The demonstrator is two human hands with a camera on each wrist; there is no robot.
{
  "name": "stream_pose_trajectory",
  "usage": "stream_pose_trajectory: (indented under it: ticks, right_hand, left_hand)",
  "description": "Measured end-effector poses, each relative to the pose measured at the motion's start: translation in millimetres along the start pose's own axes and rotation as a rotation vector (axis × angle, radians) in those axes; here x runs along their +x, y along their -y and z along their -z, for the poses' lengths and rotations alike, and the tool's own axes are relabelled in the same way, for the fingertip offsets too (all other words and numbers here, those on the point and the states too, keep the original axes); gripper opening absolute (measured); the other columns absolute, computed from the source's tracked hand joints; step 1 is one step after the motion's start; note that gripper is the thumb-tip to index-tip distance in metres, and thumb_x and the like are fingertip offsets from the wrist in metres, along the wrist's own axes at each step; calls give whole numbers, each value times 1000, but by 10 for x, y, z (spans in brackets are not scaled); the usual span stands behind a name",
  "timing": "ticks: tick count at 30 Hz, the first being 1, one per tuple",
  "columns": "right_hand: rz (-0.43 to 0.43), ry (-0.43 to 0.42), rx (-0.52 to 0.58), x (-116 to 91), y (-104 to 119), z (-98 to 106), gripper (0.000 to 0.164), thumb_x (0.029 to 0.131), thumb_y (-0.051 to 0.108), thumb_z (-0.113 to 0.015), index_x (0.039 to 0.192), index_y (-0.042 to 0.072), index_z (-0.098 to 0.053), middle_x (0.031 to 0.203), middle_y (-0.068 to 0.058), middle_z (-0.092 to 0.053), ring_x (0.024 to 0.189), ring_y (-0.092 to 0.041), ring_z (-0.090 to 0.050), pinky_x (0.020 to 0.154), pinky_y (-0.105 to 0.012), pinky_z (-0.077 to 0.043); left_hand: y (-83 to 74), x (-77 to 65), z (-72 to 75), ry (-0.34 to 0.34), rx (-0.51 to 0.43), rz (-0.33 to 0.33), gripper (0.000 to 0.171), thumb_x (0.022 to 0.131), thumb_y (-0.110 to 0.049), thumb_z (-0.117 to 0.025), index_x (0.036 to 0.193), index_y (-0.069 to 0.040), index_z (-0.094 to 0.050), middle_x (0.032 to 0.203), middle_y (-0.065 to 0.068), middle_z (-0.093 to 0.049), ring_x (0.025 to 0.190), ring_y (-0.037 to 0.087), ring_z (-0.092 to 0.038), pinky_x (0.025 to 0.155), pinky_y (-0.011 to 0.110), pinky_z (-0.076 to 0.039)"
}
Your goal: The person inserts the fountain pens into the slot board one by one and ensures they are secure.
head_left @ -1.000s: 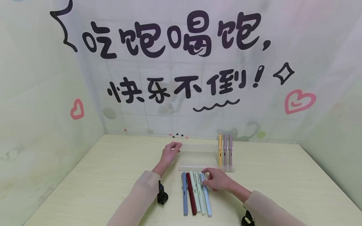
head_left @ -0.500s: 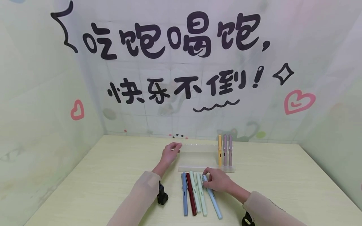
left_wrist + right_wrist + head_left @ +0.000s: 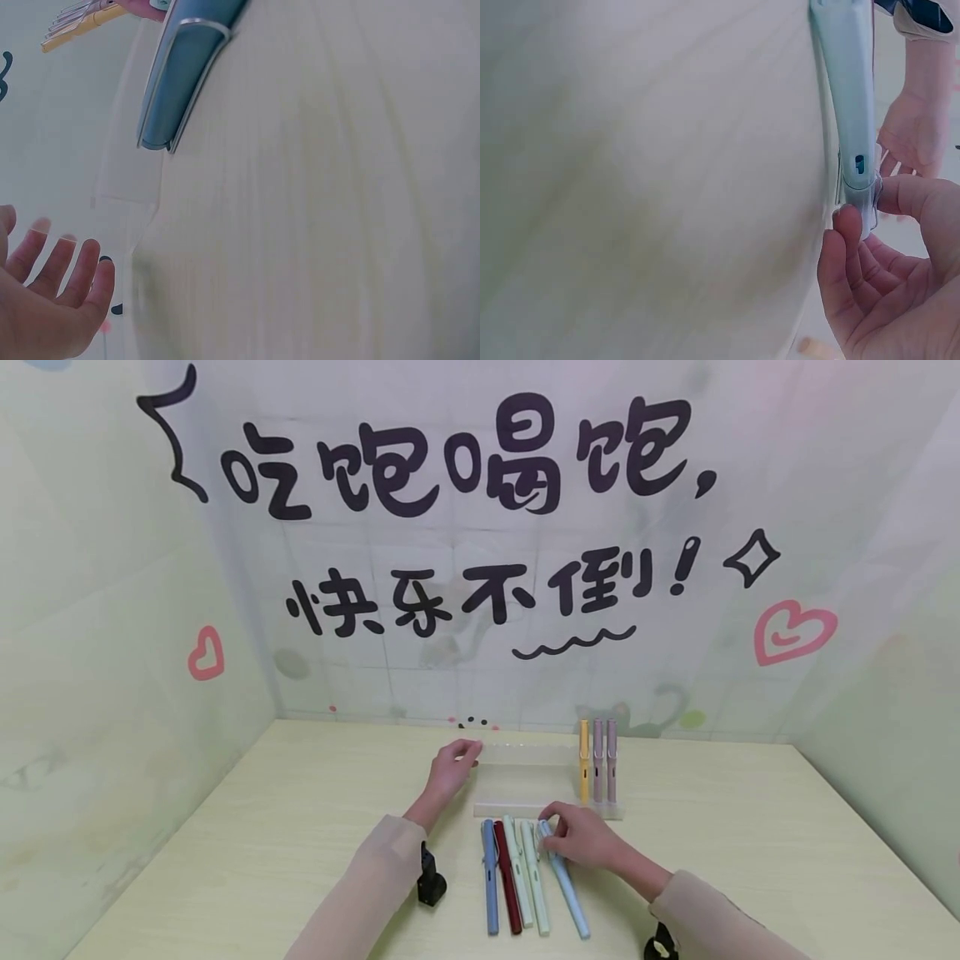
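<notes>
My right hand (image 3: 581, 835) pinches the cap end of a light blue pen (image 3: 847, 97) between thumb and fingers; the pen slants on the table. To its left lie a blue pen (image 3: 491, 877), a dark red pen (image 3: 507, 877) and two pale green pens (image 3: 517, 870), side by side. Behind them stands a clear pen rack (image 3: 517, 810). At the rack's left end is my left hand (image 3: 450, 768), its fingers extended and touching the edge. In the left wrist view those fingers look loosely spread, and the blue pen's clip end (image 3: 180, 82) shows close up.
At the rack's right end, a yellow pen (image 3: 584, 760) and two purple pens (image 3: 604, 760) stand upright. The pale wood-grain table (image 3: 720, 827) meets a printed backdrop (image 3: 450, 677) behind the rack, with side walls left and right.
My right hand has drawn the light blue pen away from the pale green pens, its lower end swinging right. The left hand stays at the rack's left end.
</notes>
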State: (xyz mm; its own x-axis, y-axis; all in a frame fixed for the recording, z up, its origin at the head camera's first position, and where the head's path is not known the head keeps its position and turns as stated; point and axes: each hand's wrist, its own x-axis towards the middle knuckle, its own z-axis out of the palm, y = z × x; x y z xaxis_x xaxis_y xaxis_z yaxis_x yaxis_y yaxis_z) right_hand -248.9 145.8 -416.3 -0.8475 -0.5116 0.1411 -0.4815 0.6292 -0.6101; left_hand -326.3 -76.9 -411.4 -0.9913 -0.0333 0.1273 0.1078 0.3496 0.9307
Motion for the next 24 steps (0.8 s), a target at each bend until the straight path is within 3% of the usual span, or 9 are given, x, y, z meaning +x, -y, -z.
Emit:
stream_pose_trajectory:
  ticks: [13,24]
  right_hand:
    - [-17,-29,246,28,10,132,31,83,10,-60,110,-3,-50,65,-3,-52,48,-18,-50,44,-26,-42]
    - [-25,-68,302,66,9,208,33,84,10,-59,112,-4,-49,67,-5,-54,52,-27,-53,46,-34,-46]
  left_hand:
    - [4,-1,-4,-2,-3,1,33,90,-32,-49,104,-3,-59,101,10,-58,88,22,-58,69,31,-47]
    - [0,3,-5,-5,-7,7,32,91,-29,-49,105,-3,-59,102,11,-58,88,23,-58,69,32,-47]
